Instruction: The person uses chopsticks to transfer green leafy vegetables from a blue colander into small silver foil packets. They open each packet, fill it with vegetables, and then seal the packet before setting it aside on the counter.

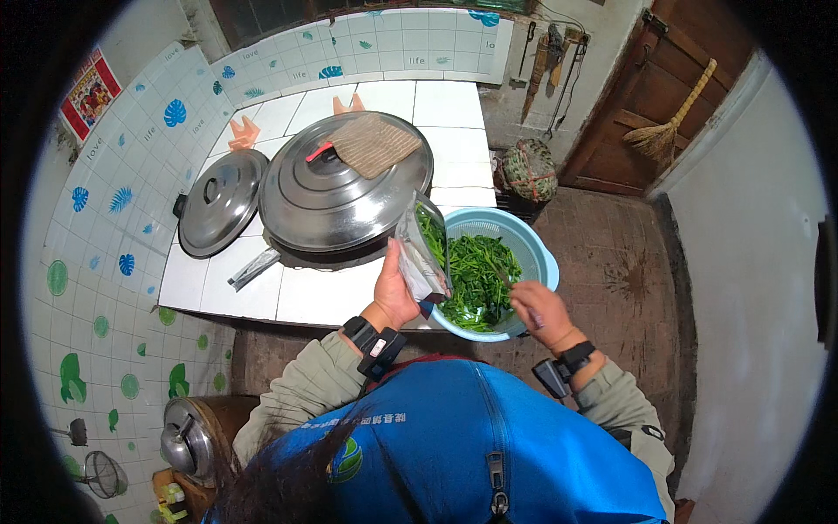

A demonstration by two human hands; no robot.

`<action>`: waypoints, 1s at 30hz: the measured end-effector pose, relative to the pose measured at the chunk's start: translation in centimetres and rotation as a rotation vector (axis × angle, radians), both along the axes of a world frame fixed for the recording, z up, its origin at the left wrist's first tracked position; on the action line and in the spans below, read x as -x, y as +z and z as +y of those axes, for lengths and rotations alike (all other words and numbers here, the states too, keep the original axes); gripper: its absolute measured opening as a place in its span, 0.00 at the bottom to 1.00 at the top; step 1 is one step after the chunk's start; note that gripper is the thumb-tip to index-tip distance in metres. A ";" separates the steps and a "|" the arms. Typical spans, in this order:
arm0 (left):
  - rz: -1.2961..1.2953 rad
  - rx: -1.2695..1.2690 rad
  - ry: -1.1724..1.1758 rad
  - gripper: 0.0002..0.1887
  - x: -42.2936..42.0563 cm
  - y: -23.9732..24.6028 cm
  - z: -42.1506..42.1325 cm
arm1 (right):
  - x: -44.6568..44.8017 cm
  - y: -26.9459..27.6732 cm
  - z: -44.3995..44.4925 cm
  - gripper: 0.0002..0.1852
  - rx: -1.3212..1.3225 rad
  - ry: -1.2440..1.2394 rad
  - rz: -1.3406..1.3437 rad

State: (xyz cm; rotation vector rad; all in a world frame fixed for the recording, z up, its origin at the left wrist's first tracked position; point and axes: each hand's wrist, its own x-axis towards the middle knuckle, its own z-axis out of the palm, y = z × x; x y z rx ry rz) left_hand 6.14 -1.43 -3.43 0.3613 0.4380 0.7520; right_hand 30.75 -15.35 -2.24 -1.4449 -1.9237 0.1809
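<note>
My left hand (395, 288) grips a clear plastic bag (421, 252), tilted beside the basin, with green leafy vegetables showing inside its upper part. Chopped leafy greens (481, 272) lie in a light blue plastic colander and basin (550, 262) at the tiled counter's right front corner. Over the basin's right side, my right hand (542, 311) is closed around a thin utensil, whose tip points into the greens; its kind is hard to make out.
A large steel lid (294, 203) covers a wok and bears a folded brown cloth (376, 144). Left of it is a smaller steel lid (222, 219). A foil-wrapped handle (254, 268) juts over the white tiled counter (314, 298). A round woven bundle (529, 171) stands behind the basin.
</note>
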 end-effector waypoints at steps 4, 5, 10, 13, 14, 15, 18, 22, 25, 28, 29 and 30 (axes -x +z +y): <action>-0.004 0.055 -0.007 0.36 0.0 0.3 -0.3 | -0.1 -5.6 -0.3 0.11 0.341 0.140 -0.107; 0.000 0.069 0.006 0.36 -0.1 0.5 -0.4 | 0.1 -6.2 -0.4 0.12 0.330 0.184 -0.130; -0.059 0.010 -0.025 0.30 -0.3 1.2 -0.9 | 0.6 -4.6 0.7 0.17 0.287 0.266 -0.138; -0.119 0.008 0.012 0.30 -0.8 1.6 -0.9 | 1.6 -1.9 2.0 0.21 0.305 0.154 0.139; -0.139 -0.008 0.010 0.29 -1.0 1.7 -1.0 | 2.2 -1.0 2.2 0.22 0.342 0.108 0.365; -0.165 -0.023 0.003 0.29 -1.1 1.7 -1.1 | 3.1 -0.3 2.5 0.23 0.337 0.110 0.588; -0.255 -0.035 -0.049 0.26 -1.9 1.8 -1.2 | 4.6 1.8 4.0 0.29 0.557 0.073 0.820; -0.217 -0.133 -0.154 0.27 -1.9 2.0 -1.4 | 5.4 3.5 4.9 0.21 0.532 0.021 1.385; -0.142 -0.230 -0.145 0.34 -1.1 3.0 -1.3 | 4.6 4.7 4.1 0.15 0.431 0.067 1.480; 0.066 -0.458 0.013 0.43 0.6 4.9 -0.6 | 4.0 5.8 3.2 0.16 0.297 0.141 1.522; 0.066 -0.505 0.075 0.39 0.9 5.5 -0.5 | 4.1 6.0 2.9 0.17 0.304 0.134 1.455; 0.169 -0.616 0.027 0.33 1.4 6.2 0.0 | 3.9 6.3 2.6 0.18 0.310 0.173 1.403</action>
